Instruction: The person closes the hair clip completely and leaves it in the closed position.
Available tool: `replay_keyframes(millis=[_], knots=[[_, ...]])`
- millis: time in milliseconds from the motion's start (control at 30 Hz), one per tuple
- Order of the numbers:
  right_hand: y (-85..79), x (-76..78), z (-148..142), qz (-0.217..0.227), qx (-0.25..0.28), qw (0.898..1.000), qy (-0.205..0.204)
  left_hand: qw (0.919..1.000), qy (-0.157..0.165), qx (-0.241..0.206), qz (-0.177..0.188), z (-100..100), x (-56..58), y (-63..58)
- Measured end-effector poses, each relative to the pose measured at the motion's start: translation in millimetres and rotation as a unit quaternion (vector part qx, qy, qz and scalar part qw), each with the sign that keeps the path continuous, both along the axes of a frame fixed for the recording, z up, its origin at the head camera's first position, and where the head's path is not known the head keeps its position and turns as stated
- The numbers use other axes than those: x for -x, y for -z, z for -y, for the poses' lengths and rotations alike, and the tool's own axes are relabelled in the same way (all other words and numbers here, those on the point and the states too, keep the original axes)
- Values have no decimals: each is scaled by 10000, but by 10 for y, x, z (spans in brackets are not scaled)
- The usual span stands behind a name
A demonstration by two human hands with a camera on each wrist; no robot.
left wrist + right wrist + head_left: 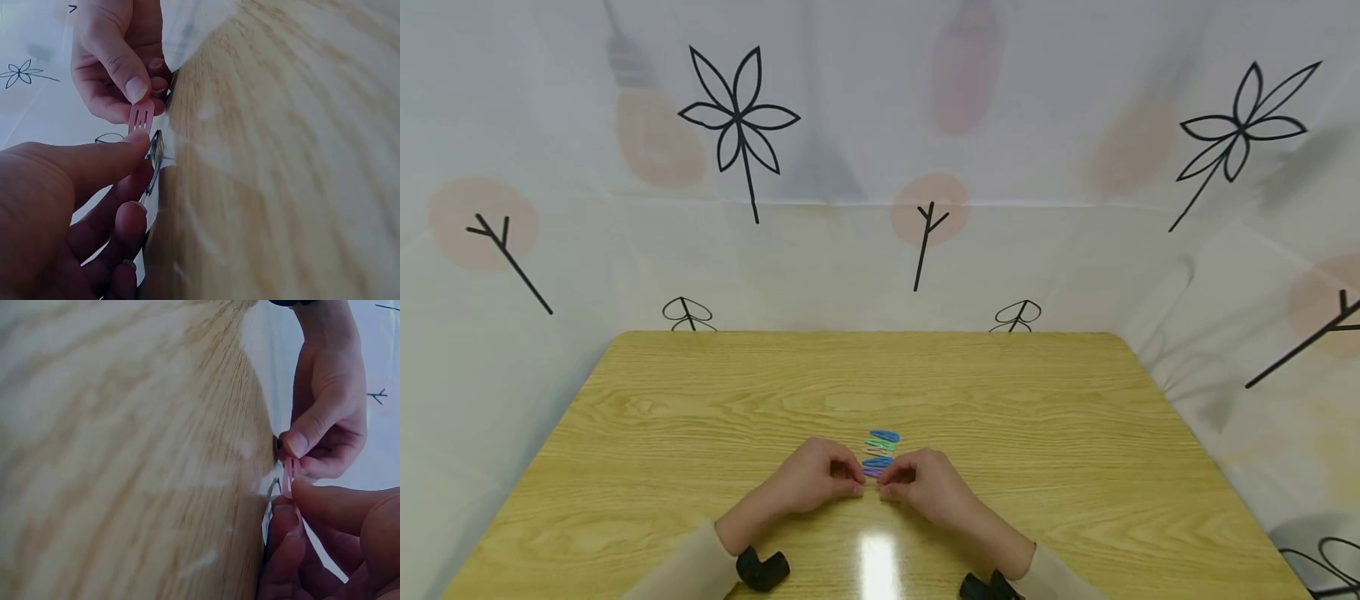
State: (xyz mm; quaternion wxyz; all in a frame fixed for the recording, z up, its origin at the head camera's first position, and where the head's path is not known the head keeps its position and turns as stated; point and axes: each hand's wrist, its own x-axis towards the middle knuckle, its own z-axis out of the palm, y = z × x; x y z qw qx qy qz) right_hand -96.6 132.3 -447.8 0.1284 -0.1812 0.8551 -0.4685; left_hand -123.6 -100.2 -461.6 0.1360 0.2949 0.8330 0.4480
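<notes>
A pink snap hair clip (141, 117) is pinched at one end by my left hand (812, 477) and at the other by my right hand (931, 487), thumb against fingers on both sides. In the right wrist view the same pink clip (289, 476) spans the small gap between the two thumbs. Just beyond the fingertips, more snap clips lie in a column on the table: a blue clip (885, 436) farthest away, a green clip (880, 445), a pale clip, another blue clip (877, 462) and a purple clip (872, 472), partly hidden by the fingers.
The wood-grain table (700, 392) extends around the hands on all sides. A patterned white cloth (850, 267) hangs behind it and along both sides. Black wrist devices (763, 570) sit at both forearms, and a light glare shows near the front.
</notes>
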Motion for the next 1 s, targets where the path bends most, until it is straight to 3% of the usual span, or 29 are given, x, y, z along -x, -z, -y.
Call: replay_keyframes(millis=[600, 867, 1000], knots=[[-3, 28, 1, -132, -129, 9997, 143, 9991, -264, 249, -218, -26, 1, -18], [12, 52, -104, -69, 46, 9994, 340, 9969, -577, 262, -458, 50, 4, -52], [8, 46, -157, -292, 165, 9982, 494, 9950, -855, 144, -493, 117, -6, -86]])
